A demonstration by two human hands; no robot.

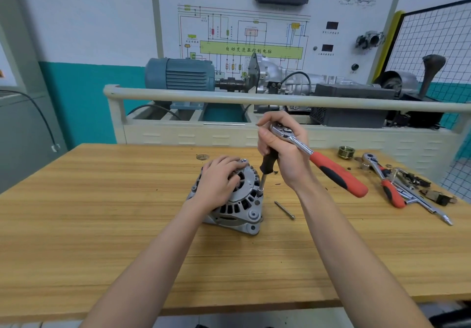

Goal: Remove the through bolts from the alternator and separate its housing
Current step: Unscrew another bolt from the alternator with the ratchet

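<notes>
On the bench (102, 225), our grey slotted alternator (242, 208) sits unsplit | left hand (219, 177) curled over its top | right hand (283, 149) gripping driver (267, 160) and ratchet (336, 172) | one bolt (285, 210) beside.

Left hand (220, 179) holds alternator (239, 213); right hand (283, 149) grips ratchet (331, 167).

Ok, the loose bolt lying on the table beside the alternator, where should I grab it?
Pinch the bolt mid-shank from above, fingers across its length. It lies flat and diagonal on the table, head end nearer you, apart from the alternator, with bare wood either side.
</notes>
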